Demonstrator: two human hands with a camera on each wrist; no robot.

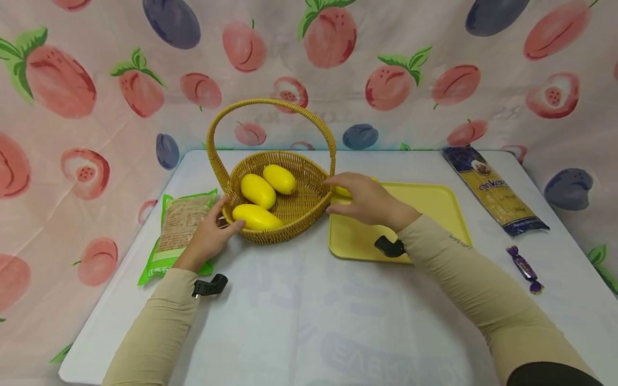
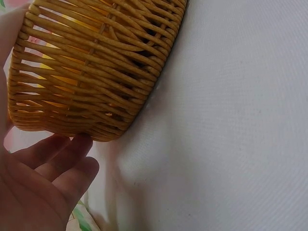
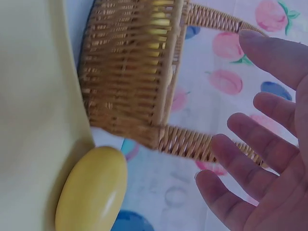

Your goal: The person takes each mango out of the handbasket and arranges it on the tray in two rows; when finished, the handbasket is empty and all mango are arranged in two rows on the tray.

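A wicker basket (image 1: 289,225) with a tall handle holds three yellow mangoes, one of them a long mango (image 1: 258,217) near the front rim. My left hand (image 1: 212,238) grips the basket's left side, thumb at the rim; in the left wrist view its fingers (image 2: 72,163) touch the woven outer wall. Beside the basket's right end, my right hand (image 1: 369,201) hovers over the yellow tray (image 1: 401,246) with fingers spread and nothing held. Another mango (image 3: 91,192) lies at the tray's edge, mostly hidden behind that hand in the head view.
A green-edged packet (image 1: 181,228) of brown contents lies left of the basket, partly behind my left hand. Right of the tray are a blue-and-gold pasta packet (image 1: 494,190) and a purple wrapped candy (image 1: 525,269). A fruit-print cloth (image 1: 415,123) hangs behind the white table.
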